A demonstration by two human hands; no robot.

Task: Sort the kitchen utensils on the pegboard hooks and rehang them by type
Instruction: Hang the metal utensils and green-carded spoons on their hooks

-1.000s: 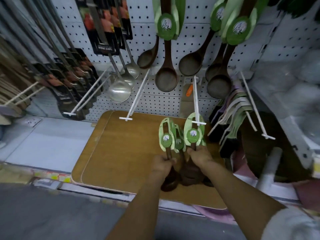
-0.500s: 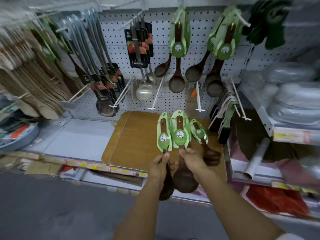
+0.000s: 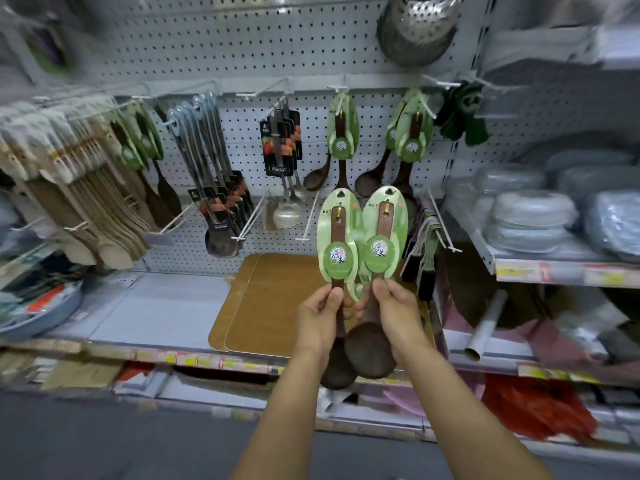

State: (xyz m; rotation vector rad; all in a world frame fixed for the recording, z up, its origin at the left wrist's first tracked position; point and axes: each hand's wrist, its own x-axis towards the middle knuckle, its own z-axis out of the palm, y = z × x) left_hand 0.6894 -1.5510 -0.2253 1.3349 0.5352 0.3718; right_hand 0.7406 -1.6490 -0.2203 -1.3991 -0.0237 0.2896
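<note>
My left hand (image 3: 320,311) grips the handle of a dark wooden ladle with a green card (image 3: 337,237). My right hand (image 3: 393,303) grips a second such ladle (image 3: 384,230), with a third card peeking out between them. Both bowls hang down below my hands, the right one (image 3: 370,351) in front. More green-carded wooden ladles (image 3: 341,133) (image 3: 410,133) hang on the white pegboard (image 3: 242,64) above. Steel ladles (image 3: 284,174), dark-handled steel utensils (image 3: 214,188) and pale wooden spatulas (image 3: 79,188) hang to the left. Bare white hooks (image 3: 251,218) stick out below.
A wooden board (image 3: 270,303) lies on the shelf under my hands. A steel colander (image 3: 415,26) hangs at the top. Wrapped plates (image 3: 530,220) fill the right shelf, with a foil roll (image 3: 485,323) below. A grey tray (image 3: 34,306) sits at far left.
I have lifted the ladles up from the wooden board toward the pegboard and stepped back, so more of the shelf shows. One ladle that leaned out to the right is now tucked between the others.
</note>
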